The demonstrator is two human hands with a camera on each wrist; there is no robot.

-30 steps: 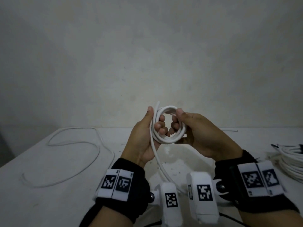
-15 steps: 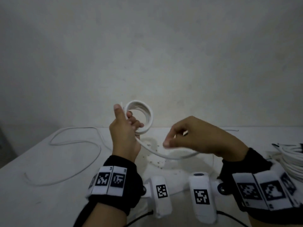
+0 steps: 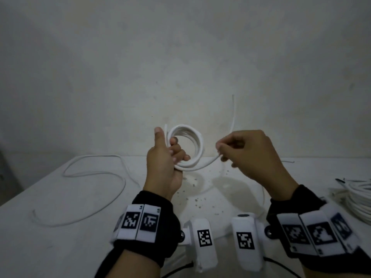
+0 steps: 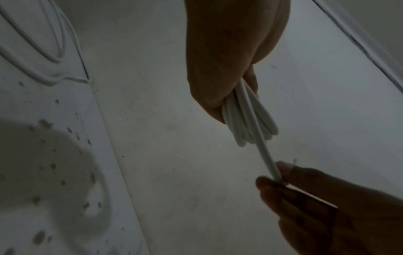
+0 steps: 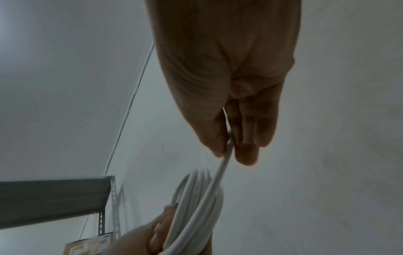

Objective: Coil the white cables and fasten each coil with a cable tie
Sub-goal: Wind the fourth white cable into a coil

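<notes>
My left hand [image 3: 165, 157] grips a small coil of white cable [image 3: 197, 144], held upright above the table with the thumb pointing up. From the coil's bottom, the cable's free end [image 3: 208, 163] runs right to my right hand [image 3: 247, 151], which pinches it between thumb and fingers. A thin white strip [image 3: 233, 111], possibly a cable tie, rises from that hand. The left wrist view shows the coil [image 4: 246, 120] edge-on under the left hand. In the right wrist view the free end [image 5: 224, 163] leaves the fingertips toward the coil [image 5: 196, 198].
A loose white cable [image 3: 112, 174] snakes over the left of the white table [image 3: 60, 247]. A bundle of white cables [image 3: 359, 199] lies at the right edge. A thin strip [image 3: 287, 161] rests by the wall. A grey metal shelf [image 5: 54, 196] shows in the right wrist view.
One second ago both hands held the coil together. My right hand has since let go and moved right, drawing the free end out. The thin strip now stands above it.
</notes>
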